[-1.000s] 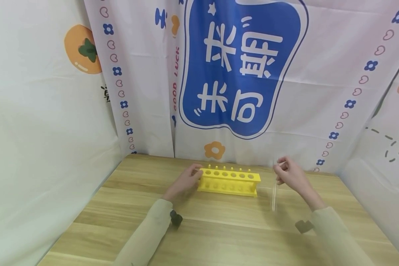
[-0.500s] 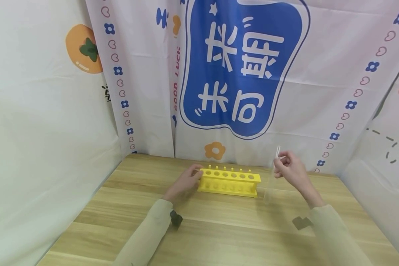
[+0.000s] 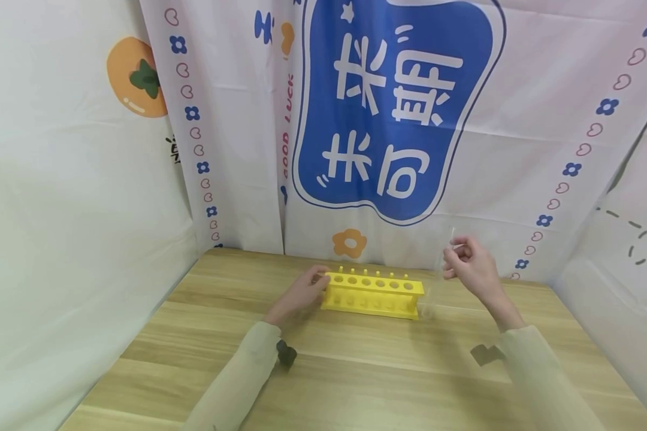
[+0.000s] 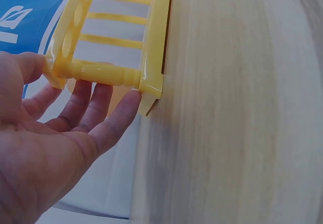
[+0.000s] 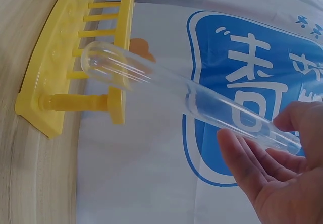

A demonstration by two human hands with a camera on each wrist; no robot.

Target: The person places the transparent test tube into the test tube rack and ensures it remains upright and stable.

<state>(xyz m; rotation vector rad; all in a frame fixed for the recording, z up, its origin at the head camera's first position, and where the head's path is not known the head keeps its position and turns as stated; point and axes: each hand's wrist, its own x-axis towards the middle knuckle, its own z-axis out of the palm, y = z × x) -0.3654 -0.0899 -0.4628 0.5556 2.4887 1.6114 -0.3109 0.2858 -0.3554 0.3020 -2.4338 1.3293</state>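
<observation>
A yellow test tube rack (image 3: 372, 286) stands on the wooden table, its row of top holes unfilled. At its left end my left hand (image 3: 304, 292) holds it; in the left wrist view the thumb lies on the top plate and the fingers (image 4: 121, 112) reach around the end post. Off the rack's right end, my right hand (image 3: 471, 263) pinches a clear glass test tube (image 5: 166, 90) near its upper end. The tube tilts, its rounded bottom pointing down and left, and overlaps the rack's right end in the right wrist view.
The wooden table (image 3: 345, 383) carries the rack near its back edge. Behind it hangs a white printed curtain (image 3: 248, 197) with a blue patch, and white cloth walls stand at both sides. A dark wrist mount (image 3: 286, 354) sits on the left sleeve.
My right hand has risen slightly with the test tube, whose lower end has swung left toward the rack. The left hand and the rack have stayed in place.
</observation>
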